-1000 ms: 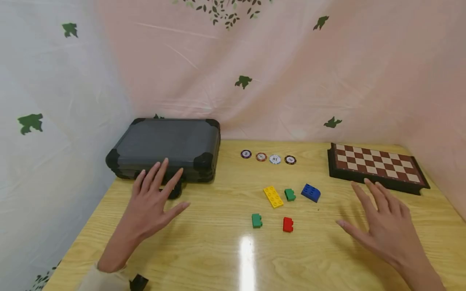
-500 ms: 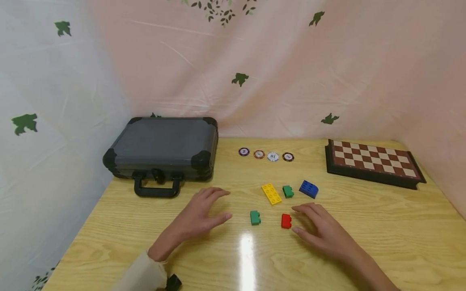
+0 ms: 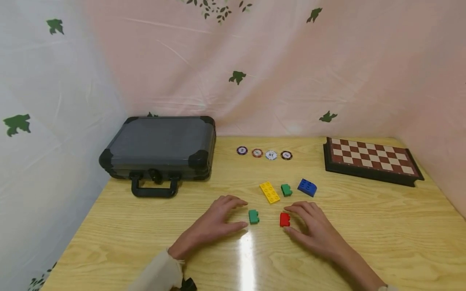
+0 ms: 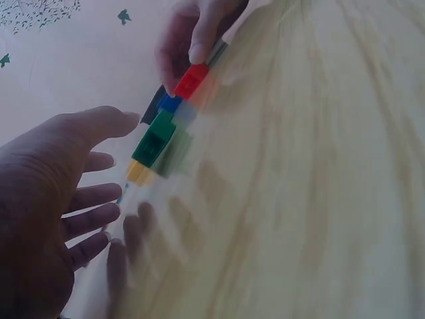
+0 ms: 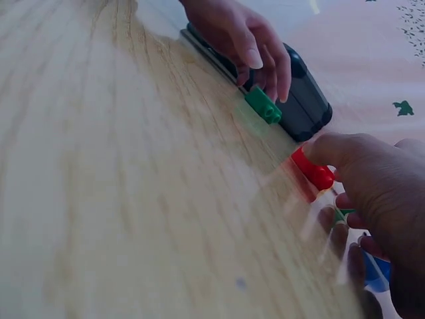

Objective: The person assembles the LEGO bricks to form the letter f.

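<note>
My right hand holds the red toy brick between thumb and fingertips, low at the tabletop. In the right wrist view, the thumb overlaps one end of the red brick. My left hand is beside the nearer green brick, its thumb and fingers spread apart toward it with nothing between them. From the left wrist, this green brick appears just beyond the thumb tip. Behind these lie a yellow eight-stud brick, a second green brick and a blue brick.
A dark grey case with a black handle stands at the back left. Several poker chips lie in a row at the back. A folded chessboard is at the back right of the wooden table.
My left hand has come from the case's front to the nearer green brick. My right hand has moved left from near the chessboard to the red brick. The bricks stay in place.
</note>
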The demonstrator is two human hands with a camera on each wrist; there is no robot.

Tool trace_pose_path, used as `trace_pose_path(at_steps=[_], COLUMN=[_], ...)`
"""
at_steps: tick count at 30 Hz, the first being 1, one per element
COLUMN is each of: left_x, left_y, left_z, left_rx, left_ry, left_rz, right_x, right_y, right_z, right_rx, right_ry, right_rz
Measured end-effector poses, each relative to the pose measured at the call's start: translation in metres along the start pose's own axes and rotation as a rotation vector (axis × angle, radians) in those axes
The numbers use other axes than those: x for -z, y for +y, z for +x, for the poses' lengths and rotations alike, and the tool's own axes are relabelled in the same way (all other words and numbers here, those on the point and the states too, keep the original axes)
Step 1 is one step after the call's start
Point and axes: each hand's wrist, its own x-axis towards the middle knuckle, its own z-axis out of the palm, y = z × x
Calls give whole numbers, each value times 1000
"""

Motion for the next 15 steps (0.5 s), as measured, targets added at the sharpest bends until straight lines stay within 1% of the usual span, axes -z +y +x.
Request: trace_pose_path(at_steps=[9, 15], left_x=[-16, -20], left_y=[3, 5], left_z=[9, 11], left_rx=[-78, -75], left_ry=[40, 59], left_rz=[98, 133], right_x=[-2, -2], right_y=[1, 0], right_z=[1, 0], right_rx=[51, 45], right_ry=[40, 48], right_rz=[0, -2])
